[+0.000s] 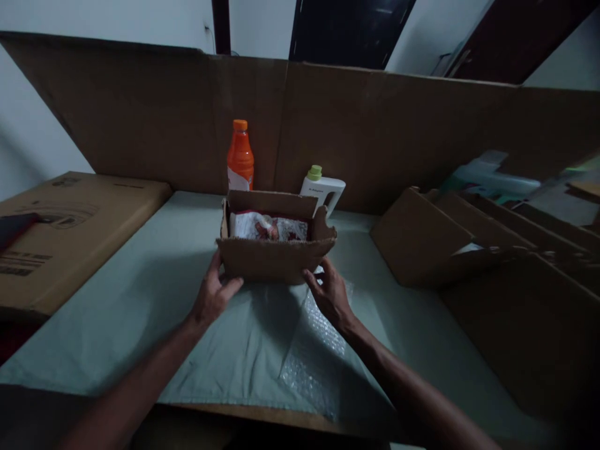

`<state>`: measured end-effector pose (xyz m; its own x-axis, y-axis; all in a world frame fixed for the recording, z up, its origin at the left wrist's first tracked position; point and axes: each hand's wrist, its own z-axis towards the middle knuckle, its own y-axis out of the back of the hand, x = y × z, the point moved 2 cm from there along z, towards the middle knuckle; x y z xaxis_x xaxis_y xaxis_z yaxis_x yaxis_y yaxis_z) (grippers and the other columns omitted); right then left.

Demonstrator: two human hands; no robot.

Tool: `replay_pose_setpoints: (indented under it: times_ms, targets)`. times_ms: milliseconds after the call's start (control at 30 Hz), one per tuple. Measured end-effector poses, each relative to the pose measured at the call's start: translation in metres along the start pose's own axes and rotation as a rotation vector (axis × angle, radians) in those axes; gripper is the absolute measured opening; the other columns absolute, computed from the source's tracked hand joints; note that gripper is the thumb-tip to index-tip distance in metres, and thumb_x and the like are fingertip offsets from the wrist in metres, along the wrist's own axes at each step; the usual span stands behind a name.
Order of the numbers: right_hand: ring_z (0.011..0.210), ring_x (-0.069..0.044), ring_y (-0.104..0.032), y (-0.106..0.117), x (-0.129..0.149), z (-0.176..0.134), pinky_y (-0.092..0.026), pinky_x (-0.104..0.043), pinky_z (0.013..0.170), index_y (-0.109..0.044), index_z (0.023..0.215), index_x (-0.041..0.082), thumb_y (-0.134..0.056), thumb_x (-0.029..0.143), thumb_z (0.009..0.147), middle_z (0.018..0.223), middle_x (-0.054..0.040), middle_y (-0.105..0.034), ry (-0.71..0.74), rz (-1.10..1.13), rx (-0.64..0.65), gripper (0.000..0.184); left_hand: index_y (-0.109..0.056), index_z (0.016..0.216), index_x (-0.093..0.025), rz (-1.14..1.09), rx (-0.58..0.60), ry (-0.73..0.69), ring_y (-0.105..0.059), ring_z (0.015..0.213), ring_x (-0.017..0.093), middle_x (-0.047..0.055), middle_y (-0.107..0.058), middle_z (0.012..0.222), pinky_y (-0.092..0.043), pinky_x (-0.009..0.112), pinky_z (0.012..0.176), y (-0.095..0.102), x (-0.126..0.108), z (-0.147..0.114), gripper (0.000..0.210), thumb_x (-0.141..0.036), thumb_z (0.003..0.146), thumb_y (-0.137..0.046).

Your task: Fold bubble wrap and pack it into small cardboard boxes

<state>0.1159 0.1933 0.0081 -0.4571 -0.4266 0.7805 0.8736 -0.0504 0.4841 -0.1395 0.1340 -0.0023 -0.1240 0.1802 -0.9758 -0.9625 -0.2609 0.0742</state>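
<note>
A small open cardboard box (267,259) stands in the middle of the cloth-covered table, its torn upper edges uneven. Inside it lie printed packets (290,229), white with red and brown patches; what they contain I cannot make out. My left hand (214,292) grips the box's lower left corner, thumb along the front face. At the lower right corner, my right hand (328,289) holds the box with its thumb and fingers. A sheet of bubble wrap (315,356) lies flat on the cloth, partly beneath my right hand and forearm.
Behind the box stand an orange bottle (240,156) and a white jug (323,187) with a green cap. A large flat carton (89,225) rests at left. Bigger open cardboard boxes (422,231) occupy the right side. A tall cardboard panel (375,125) closes off the back.
</note>
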Motion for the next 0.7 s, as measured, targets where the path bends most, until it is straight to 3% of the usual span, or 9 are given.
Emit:
replay_pose_setpoints:
  times_ms: [167, 233, 333, 367, 433, 500, 567, 633, 700]
  targets:
    - [0.096, -0.024, -0.066, -0.003, -0.005, 0.040, -0.058, -0.036, 0.075, -0.061, 0.118, 0.016, -0.058, 0.028, 0.082, 0.113, -0.0123, -0.070, -0.057, 0.039, 0.058, 0.038, -0.047, 0.141, -0.018, 0.114, -0.036, -0.113, -0.055, 0.129, 0.033, 0.012, -0.061, 0.134, -0.039, 0.052, 0.116, -0.003, 0.007, 0.057, 0.078, -0.025, 0.066, -0.068]
    - [0.102, -0.025, -0.067, 0.011, -0.009, 0.033, -0.058, -0.038, 0.079, -0.059, 0.127, 0.015, -0.059, 0.028, 0.082, 0.122, -0.0147, -0.069, -0.089, 0.031, 0.099, 0.047, -0.039, 0.149, -0.021, 0.154, -0.056, -0.133, -0.050, 0.136, 0.034, 0.013, -0.052, 0.147, -0.036, 0.053, 0.118, 0.003, 0.012, 0.053, 0.087, -0.025, 0.068, -0.070]
    - [0.098, -0.025, -0.069, 0.048, -0.014, -0.004, -0.058, -0.041, 0.081, -0.062, 0.129, 0.018, -0.060, 0.034, 0.087, 0.125, -0.0136, -0.069, -0.077, -0.102, 0.126, 0.045, -0.028, 0.157, -0.022, 0.333, -0.069, -0.177, -0.043, 0.143, 0.037, 0.016, -0.040, 0.158, -0.035, 0.057, 0.118, 0.017, 0.015, 0.008, 0.090, -0.029, 0.077, -0.069]
    - [0.097, -0.025, -0.069, 0.061, -0.017, -0.019, -0.058, -0.042, 0.082, -0.065, 0.125, 0.020, -0.060, 0.035, 0.089, 0.123, -0.0122, -0.070, -0.057, -0.159, 0.138, 0.040, -0.030, 0.156, -0.023, 0.409, -0.014, -0.228, -0.043, 0.143, 0.037, 0.016, -0.041, 0.157, -0.036, 0.058, 0.117, 0.019, 0.014, -0.013, 0.085, -0.029, 0.080, -0.067]
    - [0.102, -0.026, -0.069, 0.082, -0.025, -0.045, -0.057, -0.045, 0.088, -0.070, 0.119, 0.023, -0.059, 0.035, 0.091, 0.123, -0.0101, -0.071, -0.007, -0.262, 0.177, 0.032, -0.042, 0.151, -0.026, 0.550, 0.219, -0.394, -0.046, 0.140, 0.034, 0.013, -0.052, 0.149, -0.039, 0.057, 0.116, 0.013, 0.009, -0.058, 0.070, -0.022, 0.084, -0.063]
    - [0.115, -0.029, -0.065, 0.092, -0.037, -0.057, -0.053, -0.051, 0.098, -0.071, 0.119, 0.024, -0.060, 0.033, 0.091, 0.129, -0.0104, -0.069, 0.027, -0.364, 0.202, 0.031, -0.050, 0.144, -0.026, 0.609, 0.521, -0.553, -0.042, 0.143, 0.033, 0.011, -0.054, 0.148, -0.041, 0.056, 0.115, -0.005, 0.005, -0.095, 0.063, -0.014, 0.083, -0.059]
    - [0.126, -0.033, -0.059, 0.090, -0.049, -0.059, -0.048, -0.057, 0.105, -0.069, 0.125, 0.023, -0.062, 0.031, 0.090, 0.137, -0.0129, -0.064, 0.023, -0.474, 0.228, 0.037, -0.053, 0.141, -0.023, 0.638, 0.733, -0.633, -0.038, 0.146, 0.033, 0.012, -0.052, 0.151, -0.041, 0.057, 0.115, -0.028, 0.001, -0.116, 0.063, -0.009, 0.080, -0.059]
    - [0.130, -0.036, -0.056, 0.080, -0.057, -0.055, -0.046, -0.060, 0.107, -0.067, 0.129, 0.020, -0.062, 0.029, 0.090, 0.143, -0.0153, -0.059, 0.024, -0.554, 0.296, 0.041, -0.057, 0.136, -0.021, 0.665, 0.815, -0.656, -0.042, 0.143, 0.033, 0.012, -0.055, 0.147, -0.040, 0.059, 0.115, -0.049, -0.002, -0.122, 0.057, -0.009, 0.080, -0.061]
    - [0.132, -0.036, -0.054, 0.066, -0.058, -0.055, -0.045, -0.059, 0.108, -0.067, 0.130, 0.018, -0.062, 0.028, 0.091, 0.145, -0.0165, -0.058, 0.087, -0.573, 0.397, 0.040, -0.063, 0.123, -0.021, 0.688, 0.819, -0.674, -0.051, 0.134, 0.031, 0.010, -0.064, 0.135, -0.041, 0.059, 0.113, -0.063, -0.004, -0.120, 0.042, -0.010, 0.083, -0.061]
